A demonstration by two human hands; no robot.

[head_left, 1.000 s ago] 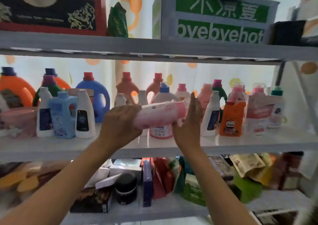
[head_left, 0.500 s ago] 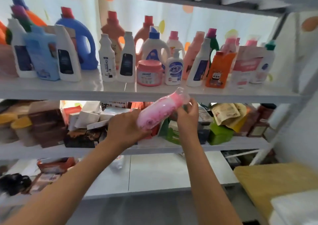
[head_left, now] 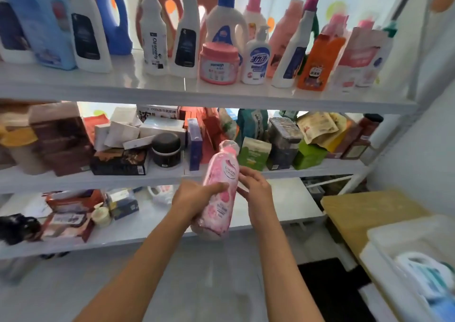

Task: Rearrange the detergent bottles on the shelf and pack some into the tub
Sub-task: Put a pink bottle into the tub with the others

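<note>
From the head view, a pink bottle (head_left: 221,193) is held nearly upright in front of the shelf (head_left: 221,95), cap tilted a little to the right, level with the middle and lower boards. The left hand (head_left: 194,198) has its grip wrapped around the bottle's lower body, thumb pressed across the front. The right hand (head_left: 254,186) touches the bottle's right side with fingers loosely spread, not clearly clamped. On the board above stand the other detergent bottles, among them a pink-lidded jar (head_left: 219,63) and an orange bottle (head_left: 320,63). At lower right a white tub (head_left: 376,255) sits on a wooden tabletop (head_left: 364,213), with a white-and-teal bottle (head_left: 423,277) lying inside.
</note>
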